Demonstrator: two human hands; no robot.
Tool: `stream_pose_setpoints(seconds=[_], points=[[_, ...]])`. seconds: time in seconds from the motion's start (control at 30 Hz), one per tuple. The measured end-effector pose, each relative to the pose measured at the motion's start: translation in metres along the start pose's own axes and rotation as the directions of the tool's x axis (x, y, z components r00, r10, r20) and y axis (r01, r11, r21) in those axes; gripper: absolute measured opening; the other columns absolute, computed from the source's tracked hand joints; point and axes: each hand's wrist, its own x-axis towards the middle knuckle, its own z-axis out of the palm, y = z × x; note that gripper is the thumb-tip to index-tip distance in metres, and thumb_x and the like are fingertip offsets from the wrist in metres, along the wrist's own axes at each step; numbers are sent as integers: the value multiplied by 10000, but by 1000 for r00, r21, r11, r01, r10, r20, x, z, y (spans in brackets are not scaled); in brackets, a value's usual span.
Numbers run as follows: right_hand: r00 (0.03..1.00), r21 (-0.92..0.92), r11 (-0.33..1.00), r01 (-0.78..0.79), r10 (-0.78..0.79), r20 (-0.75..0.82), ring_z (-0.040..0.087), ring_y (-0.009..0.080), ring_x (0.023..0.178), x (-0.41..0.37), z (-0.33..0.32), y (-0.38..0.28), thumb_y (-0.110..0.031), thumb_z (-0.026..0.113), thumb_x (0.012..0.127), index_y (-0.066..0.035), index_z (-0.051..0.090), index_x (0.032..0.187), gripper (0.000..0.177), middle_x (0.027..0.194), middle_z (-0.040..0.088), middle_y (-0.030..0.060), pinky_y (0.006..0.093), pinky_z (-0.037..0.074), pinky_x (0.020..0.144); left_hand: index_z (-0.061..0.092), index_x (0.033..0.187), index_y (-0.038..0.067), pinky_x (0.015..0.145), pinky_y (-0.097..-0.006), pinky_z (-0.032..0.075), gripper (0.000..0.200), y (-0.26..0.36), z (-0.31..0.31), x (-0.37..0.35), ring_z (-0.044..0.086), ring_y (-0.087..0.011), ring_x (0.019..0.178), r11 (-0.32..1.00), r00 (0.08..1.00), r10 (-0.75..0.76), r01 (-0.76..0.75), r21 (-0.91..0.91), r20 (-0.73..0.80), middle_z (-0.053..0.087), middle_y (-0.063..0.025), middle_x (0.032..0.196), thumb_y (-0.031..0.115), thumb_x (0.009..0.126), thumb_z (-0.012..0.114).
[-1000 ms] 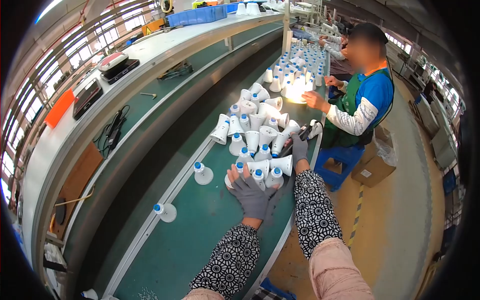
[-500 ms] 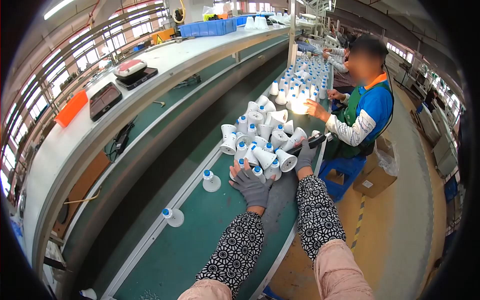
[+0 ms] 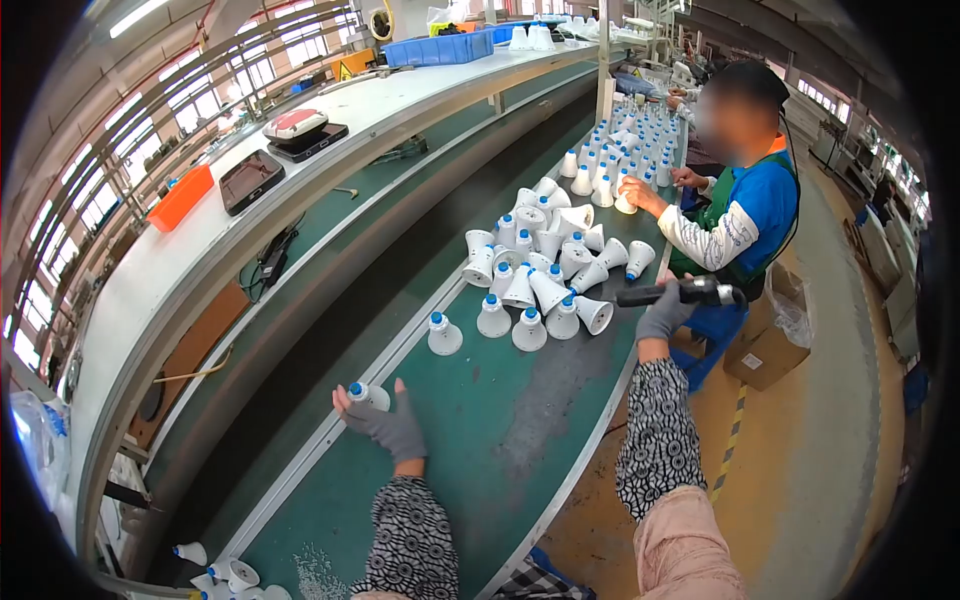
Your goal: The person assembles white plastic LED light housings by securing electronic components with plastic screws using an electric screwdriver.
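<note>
My left hand (image 3: 388,425), in a grey fingerless glove, is around a white cone-shaped piece with a blue tip (image 3: 368,396) near the belt's left rail. Its thumb and fingers lie on either side of the piece. Over the right edge of the belt, my right hand (image 3: 665,312) grips a black cylindrical tool (image 3: 668,295) with a cable. Ahead lies a pile of white cones (image 3: 545,260), some upright and some tipped over. One upright cone (image 3: 444,334) stands apart at the left, and several more stand along the pile's near side.
A co-worker (image 3: 745,200) sits at the right, hands at more cones (image 3: 630,150) farther along the green belt (image 3: 470,420). The left shelf (image 3: 380,110) bears an orange bin (image 3: 181,198), a dark scale (image 3: 250,182) and a blue crate (image 3: 440,50). A cardboard box (image 3: 765,345) is on the floor.
My left hand has moved from the pile down and left to the separate cone. My right hand has lifted the black tool away from the pile, to the right. Cones at the pile's near side now stand upright.
</note>
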Motion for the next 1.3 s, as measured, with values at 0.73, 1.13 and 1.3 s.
stream_pose_setpoints(seconds=[0.73,1.13,1.3], points=[[374,111,385,-916,725,578,500,172,632,-140,-94,-41,-106,579,880,-100,535,1029,156,700,496,39,339,445,645,383,1327,-63,1056,-459,339,502,62,79,-31,445,-389,1235,961,952,269,-256,-101,147,453,-264,1295,188,939,577],[346,2,414,-910,758,552,494,151,631,-139,-91,-38,-137,607,891,-110,547,1002,129,697,499,17,324,449,654,623,1065,115,941,-416,409,288,61,122,-69,546,-306,1052,911,662,406,-344,-225,630,606,-99,1085,301,846,649],[399,-139,542,-829,747,532,450,139,515,-134,-88,-29,-163,642,885,-79,592,871,98,590,437,-1,324,458,556,611,1087,74,983,-415,411,321,56,79,-78,520,-337,1126,931,724,354,-215,-294,593,577,-151,1140,277,843,661]])
